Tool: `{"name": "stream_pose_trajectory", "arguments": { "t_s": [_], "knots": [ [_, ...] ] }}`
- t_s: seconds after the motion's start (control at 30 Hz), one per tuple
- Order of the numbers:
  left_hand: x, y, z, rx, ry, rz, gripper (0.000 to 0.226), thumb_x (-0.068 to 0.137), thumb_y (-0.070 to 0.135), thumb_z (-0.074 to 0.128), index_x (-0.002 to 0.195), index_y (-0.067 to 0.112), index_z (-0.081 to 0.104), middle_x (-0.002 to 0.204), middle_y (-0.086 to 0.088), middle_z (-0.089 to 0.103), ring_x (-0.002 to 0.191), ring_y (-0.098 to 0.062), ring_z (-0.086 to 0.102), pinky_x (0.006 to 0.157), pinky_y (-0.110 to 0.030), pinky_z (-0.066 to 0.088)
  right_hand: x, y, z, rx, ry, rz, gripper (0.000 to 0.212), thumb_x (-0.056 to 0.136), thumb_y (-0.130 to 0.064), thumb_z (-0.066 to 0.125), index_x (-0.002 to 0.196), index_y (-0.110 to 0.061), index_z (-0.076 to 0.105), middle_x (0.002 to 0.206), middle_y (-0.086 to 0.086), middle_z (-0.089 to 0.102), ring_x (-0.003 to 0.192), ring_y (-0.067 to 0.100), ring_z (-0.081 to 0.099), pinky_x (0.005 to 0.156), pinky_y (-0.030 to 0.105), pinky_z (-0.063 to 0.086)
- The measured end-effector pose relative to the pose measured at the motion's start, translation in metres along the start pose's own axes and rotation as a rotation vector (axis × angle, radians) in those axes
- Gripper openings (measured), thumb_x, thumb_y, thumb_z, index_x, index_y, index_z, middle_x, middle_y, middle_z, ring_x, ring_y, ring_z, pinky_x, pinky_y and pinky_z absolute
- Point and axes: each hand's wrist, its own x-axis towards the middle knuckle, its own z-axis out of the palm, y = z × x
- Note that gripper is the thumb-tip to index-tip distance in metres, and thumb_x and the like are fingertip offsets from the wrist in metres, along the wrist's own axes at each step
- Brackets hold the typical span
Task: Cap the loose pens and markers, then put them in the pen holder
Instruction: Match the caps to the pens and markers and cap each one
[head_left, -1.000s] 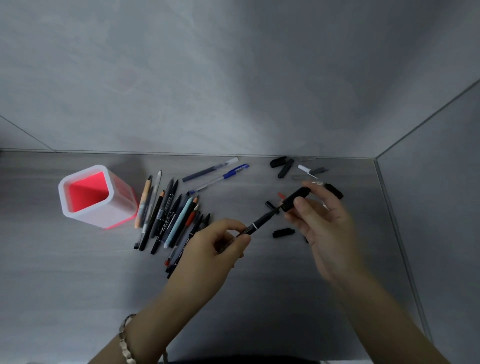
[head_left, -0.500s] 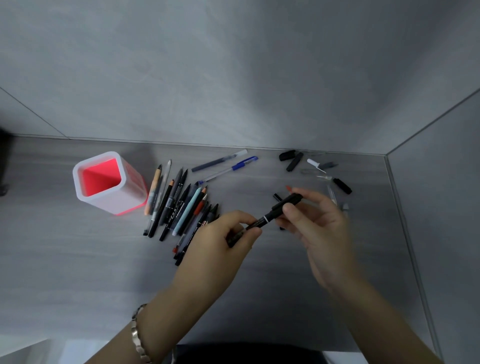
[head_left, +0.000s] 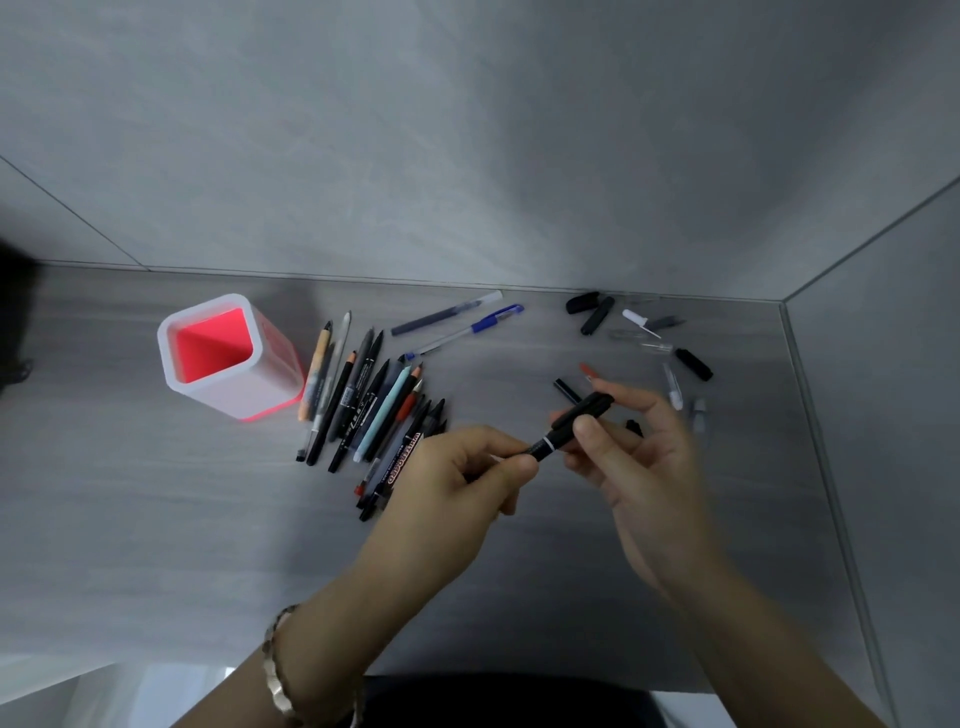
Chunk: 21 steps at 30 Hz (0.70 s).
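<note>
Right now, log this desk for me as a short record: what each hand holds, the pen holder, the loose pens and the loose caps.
left hand: grips the barrel of the black marker
right hand: pinches the cap at the marker's far end
pen holder: upright at the left, white outside, red inside, no pens showing in it
pen pile: lies flat just right of the holder
separate pens: two, behind the pile near the wall
loose caps: scattered at the back right

One head-worn view, from above
Wide-angle camera faces forward and down, close over the grey wood-grain bench (head_left: 156, 519), grey tiled wall (head_left: 467, 130) filling the upper half.
</note>
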Motion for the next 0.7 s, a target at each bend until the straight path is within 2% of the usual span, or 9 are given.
{"name": "stream_pose_trajectory", "arguments": {
  "t_s": [0.07,0.13,0.23,0.3,0.33,0.43,0.53,0.63,0.7],
  "knots": [
    [-0.001,0.001,-0.002,-0.307,-0.146,-0.186,0.009,0.083,0.011,0.056,0.076,0.011,0.063,0.045,0.006,0.050,0.034,-0.002,0.034,0.033,-0.013,0.028,0.001,0.001,-0.001,0.002,-0.025,0.000,0.057,0.045,-0.051,0.079,0.093,-0.026,0.060,0.078,0.005,0.075,0.076,0.014,0.070,0.060,0.018,0.052],
    [-0.002,-0.003,-0.003,-0.363,-0.206,-0.255,0.008,0.085,0.014,0.054,0.081,0.010,0.060,0.048,0.004,0.050,0.034,-0.002,0.032,0.033,-0.013,0.025,0.004,0.003,-0.002,-0.029,-0.028,0.043,0.042,0.055,-0.038,0.078,0.092,-0.026,0.061,0.075,0.004,0.075,0.075,0.015,0.070,0.059,0.020,0.052],
    [0.009,-0.017,-0.005,0.165,-0.117,-0.088,0.011,0.091,0.019,0.050,0.085,0.020,0.059,0.062,0.007,0.058,0.047,0.000,0.049,0.044,-0.010,0.038,0.013,0.014,-0.006,-0.160,0.013,0.163,0.028,0.074,-0.010,0.065,0.097,-0.023,0.059,0.072,0.002,0.075,0.073,0.015,0.070,0.057,0.019,0.054],
    [0.024,-0.027,-0.013,0.526,-0.015,0.057,0.009,0.090,0.020,0.051,0.093,0.021,0.060,0.078,0.007,0.059,0.068,-0.003,0.056,0.056,-0.010,0.043,0.017,0.024,-0.008,-0.247,0.030,0.218,0.035,0.079,-0.008,0.062,0.109,-0.024,0.053,0.075,0.005,0.074,0.072,0.013,0.070,0.059,0.019,0.056],
    [0.034,-0.031,-0.020,0.630,0.052,0.084,0.011,0.089,0.019,0.053,0.097,0.018,0.060,0.083,0.003,0.060,0.075,-0.011,0.057,0.061,-0.016,0.044,0.019,0.030,-0.011,-0.288,0.040,0.236,0.041,0.080,-0.010,0.062,0.114,-0.027,0.048,0.079,0.004,0.073,0.073,0.014,0.070,0.063,0.020,0.057],
    [0.075,-0.041,-0.040,0.712,0.249,0.113,0.021,0.085,0.008,0.051,0.104,0.011,0.060,0.096,-0.011,0.064,0.087,-0.028,0.059,0.074,-0.034,0.049,0.028,0.046,-0.019,-0.418,0.049,0.293,0.040,0.081,-0.010,0.063,0.117,-0.017,0.050,0.081,0.007,0.069,0.079,0.024,0.067,0.078,0.032,0.054],
    [0.118,-0.037,-0.057,0.774,0.305,0.208,0.028,0.084,0.003,0.049,0.111,0.006,0.058,0.108,-0.019,0.062,0.101,-0.035,0.056,0.086,-0.039,0.045,0.034,0.055,-0.024,-0.517,-0.015,0.347,0.027,0.082,-0.005,0.060,0.109,-0.006,0.056,0.075,0.005,0.066,0.075,0.026,0.063,0.078,0.034,0.052],
    [0.137,-0.042,-0.065,0.949,0.308,0.209,0.039,0.083,0.003,0.051,0.122,0.008,0.052,0.125,-0.017,0.054,0.114,-0.035,0.046,0.095,-0.037,0.032,0.035,0.054,-0.024,-0.560,-0.070,0.339,0.015,0.082,-0.004,0.060,0.089,-0.018,0.059,0.075,0.006,0.065,0.078,0.026,0.063,0.081,0.036,0.050],
    [0.128,-0.053,-0.063,1.005,0.337,0.220,0.034,0.081,0.006,0.054,0.115,0.006,0.057,0.118,-0.021,0.055,0.109,-0.038,0.048,0.091,-0.041,0.035,0.033,0.054,-0.027,-0.594,-0.090,0.320,0.023,0.081,-0.006,0.061,0.081,-0.028,0.056,0.080,0.006,0.066,0.084,0.026,0.064,0.083,0.036,0.050]
  ]
}}
